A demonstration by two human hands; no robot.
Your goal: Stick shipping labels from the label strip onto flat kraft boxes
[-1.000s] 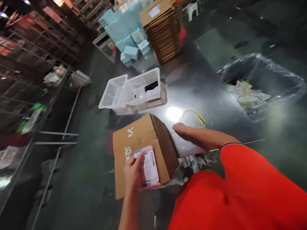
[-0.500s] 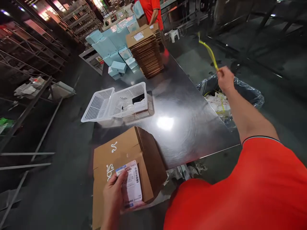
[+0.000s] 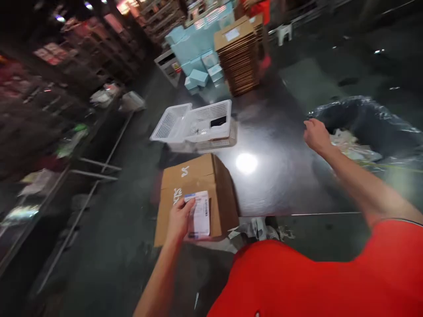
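Note:
My left hand [image 3: 180, 218] pinches a white shipping label sleeve [image 3: 201, 216] with barcode and print, thumb on top, over the front of a brown cardboard box [image 3: 189, 178]. White lettering marks the box, which sits at the table's near left corner. Out to the right, my right hand [image 3: 317, 135] is closed above the metal table's right edge, beside a bin. Its fingers curl away from view, so I cannot tell whether anything small is in them. No yellow strip shows in this hand.
Two white plastic baskets [image 3: 172, 123] stand behind the box, a dark item in one. Farther back are a stack of flattened cartons [image 3: 236, 57] and light blue boxes [image 3: 188, 46]. A plastic-lined bin [image 3: 390, 127] with scraps stands right. A person in red [image 3: 262, 9] is at the far end.
The yellow strip has left my right hand, which has come down to the table edge; a blurred yellow line now crosses the bin area. My left hand stays on the label. The view has swung left.

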